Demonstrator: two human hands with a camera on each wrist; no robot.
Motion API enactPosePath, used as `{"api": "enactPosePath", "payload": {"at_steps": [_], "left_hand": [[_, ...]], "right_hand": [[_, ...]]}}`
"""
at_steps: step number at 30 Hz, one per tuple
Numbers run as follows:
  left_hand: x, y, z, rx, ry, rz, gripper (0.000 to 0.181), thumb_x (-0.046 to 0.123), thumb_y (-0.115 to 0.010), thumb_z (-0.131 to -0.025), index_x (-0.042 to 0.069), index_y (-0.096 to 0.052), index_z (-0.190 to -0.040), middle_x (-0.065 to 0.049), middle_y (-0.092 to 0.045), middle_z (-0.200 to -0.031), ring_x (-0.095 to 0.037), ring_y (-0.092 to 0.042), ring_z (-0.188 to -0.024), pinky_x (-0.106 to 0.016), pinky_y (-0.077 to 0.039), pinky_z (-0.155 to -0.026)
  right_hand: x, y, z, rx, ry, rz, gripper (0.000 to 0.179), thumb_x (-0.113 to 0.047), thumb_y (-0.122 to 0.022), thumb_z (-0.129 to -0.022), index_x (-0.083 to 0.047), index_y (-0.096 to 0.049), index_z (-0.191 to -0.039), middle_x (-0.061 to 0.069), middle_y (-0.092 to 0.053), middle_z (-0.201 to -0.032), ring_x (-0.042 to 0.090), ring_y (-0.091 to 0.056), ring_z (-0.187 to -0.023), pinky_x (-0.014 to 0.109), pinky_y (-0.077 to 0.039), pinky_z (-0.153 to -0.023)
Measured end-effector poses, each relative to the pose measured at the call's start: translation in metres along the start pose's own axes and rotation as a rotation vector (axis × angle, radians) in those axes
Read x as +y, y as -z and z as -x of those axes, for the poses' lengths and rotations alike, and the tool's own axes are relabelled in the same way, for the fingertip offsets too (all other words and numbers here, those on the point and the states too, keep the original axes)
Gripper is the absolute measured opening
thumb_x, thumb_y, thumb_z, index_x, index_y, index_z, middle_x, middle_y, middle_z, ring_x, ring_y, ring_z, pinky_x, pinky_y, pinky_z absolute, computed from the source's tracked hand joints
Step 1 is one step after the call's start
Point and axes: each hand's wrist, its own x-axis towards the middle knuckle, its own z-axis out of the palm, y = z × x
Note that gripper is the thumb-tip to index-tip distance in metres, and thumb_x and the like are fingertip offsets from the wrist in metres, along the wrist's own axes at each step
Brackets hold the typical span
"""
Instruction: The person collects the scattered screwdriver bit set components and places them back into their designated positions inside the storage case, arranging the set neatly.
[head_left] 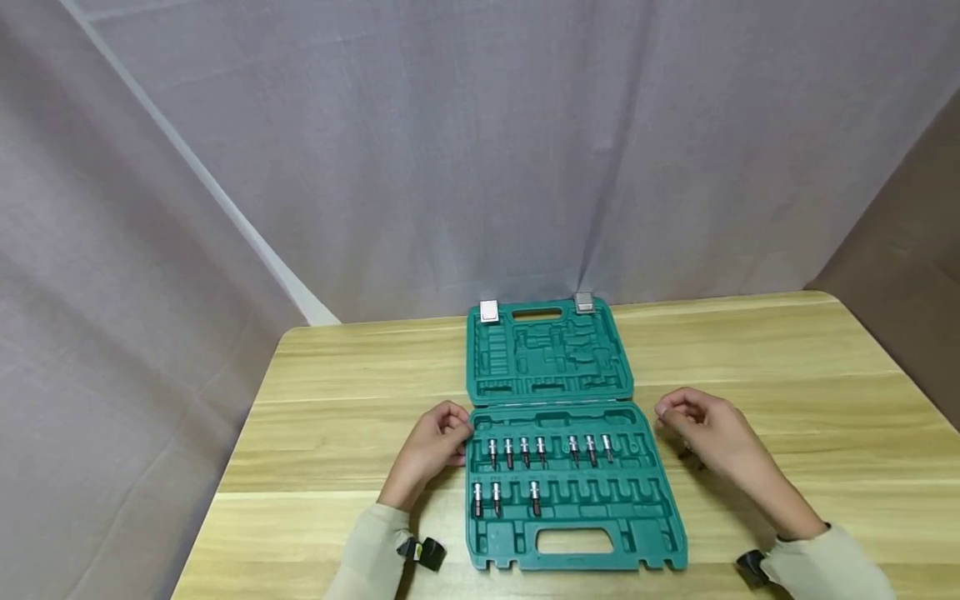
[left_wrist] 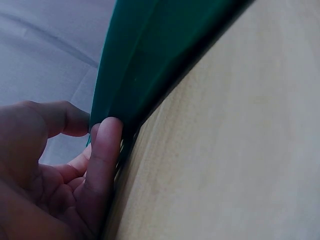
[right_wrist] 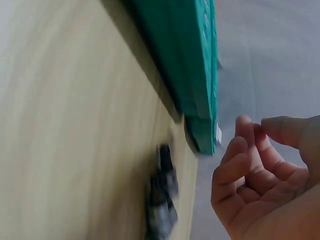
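A green plastic tool case (head_left: 551, 421) lies unfolded on the table, its lid side away from me. Several screwdriver bit sockets (head_left: 525, 450), silver with dark tips, sit in two rows of slots in the near half. My left hand (head_left: 435, 437) pinches the case's left edge near the hinge, thumb on the rim and a finger (left_wrist: 106, 145) against the side wall. Past the right edge, my right hand (head_left: 708, 425) hovers with loosely curled fingers and nothing visible between them. Below it lie loose bit sockets (right_wrist: 161, 205), blurred and partly hidden by the hand in the head view.
The wooden table (head_left: 345, 392) extends to both sides of the case. Grey cloth (head_left: 420, 167) hangs behind the table's back edge. Two metal latches, one at left (head_left: 489, 312) and one at right (head_left: 583, 302), stand at the lid's far edge. Straps with black devices sit at both wrists.
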Motion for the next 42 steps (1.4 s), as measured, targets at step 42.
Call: {"api": "enactPosePath", "payload": {"at_steps": [42], "left_hand": [[0.0,-0.001,0.001,-0.001,-0.005,-0.002,0.014,0.007,-0.061,-0.098,0.001,-0.06,-0.11,-0.002,-0.055,-0.088,-0.014,-0.058,-0.067,-0.025,-0.06,-0.058]], "right_hand": [[0.02,0.006,0.012,0.02,-0.074,0.441,0.024,-0.021,-0.07,-0.1,0.002,-0.07,-0.105,0.005,-0.065,-0.08,0.02,-0.055,-0.067,0.037,-0.045,-0.053]]}}
